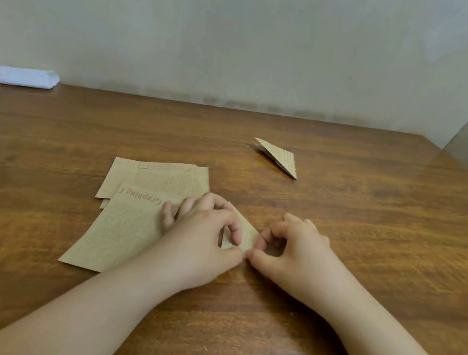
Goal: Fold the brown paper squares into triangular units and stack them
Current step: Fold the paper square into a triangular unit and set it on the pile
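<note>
Paper piece (245, 235) pinched by both hands (204, 231) (292, 246); one folded triangle (280, 157); flat sheets (125, 224), count unclear.

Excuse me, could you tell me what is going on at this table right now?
A person is folding paper at a wooden table. Both hands work on one small brown paper piece: the left hand and the right hand pinch it between thumb and fingers. Unfolded brown sheets lie to the left, partly under the left hand. One finished triangular unit lies alone further back, so no stack exists yet.
</note>
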`<state>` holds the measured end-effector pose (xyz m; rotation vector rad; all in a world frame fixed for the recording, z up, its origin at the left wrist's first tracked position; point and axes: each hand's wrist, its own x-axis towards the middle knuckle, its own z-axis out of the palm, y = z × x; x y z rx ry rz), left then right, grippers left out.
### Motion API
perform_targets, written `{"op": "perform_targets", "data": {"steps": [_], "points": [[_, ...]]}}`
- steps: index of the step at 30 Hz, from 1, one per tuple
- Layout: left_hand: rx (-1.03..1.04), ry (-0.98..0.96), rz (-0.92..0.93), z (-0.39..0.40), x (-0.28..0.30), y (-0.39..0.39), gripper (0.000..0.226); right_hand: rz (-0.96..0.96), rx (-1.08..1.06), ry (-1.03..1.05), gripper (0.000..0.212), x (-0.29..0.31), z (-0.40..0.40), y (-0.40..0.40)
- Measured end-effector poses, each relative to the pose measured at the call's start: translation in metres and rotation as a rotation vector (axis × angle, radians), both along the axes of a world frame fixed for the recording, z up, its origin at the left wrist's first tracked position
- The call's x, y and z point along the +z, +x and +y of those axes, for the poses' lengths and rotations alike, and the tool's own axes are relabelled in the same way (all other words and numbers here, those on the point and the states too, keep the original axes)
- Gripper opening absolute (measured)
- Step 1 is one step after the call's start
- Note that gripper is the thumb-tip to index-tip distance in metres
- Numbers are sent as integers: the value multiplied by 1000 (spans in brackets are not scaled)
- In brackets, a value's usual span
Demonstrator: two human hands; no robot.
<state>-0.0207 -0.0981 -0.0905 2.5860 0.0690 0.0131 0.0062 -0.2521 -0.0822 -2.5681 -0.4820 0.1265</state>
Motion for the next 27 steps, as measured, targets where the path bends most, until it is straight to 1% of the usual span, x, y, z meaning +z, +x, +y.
{"op": "perform_targets", "data": {"steps": [5,13,19,21,25,27], "points": [[12,-37,62,12,8,-2,9,27,-14,-4,19,-1,-1,2],[11,-121,115,21,12,0,17,37,-9,-3,19,0,-1,1],[7,-126,108,20,13,-2,20,13,32,60,8,2,-9,0],[8,-129,106,20,13,-2,20,-2,23,86,15,2,-14,1],[10,-132,97,21,13,-3,25,9,15,32,28,3,-22,4],[10,-131,102,21,14,-3,25,16,31,3,21,3,-23,5]]}}
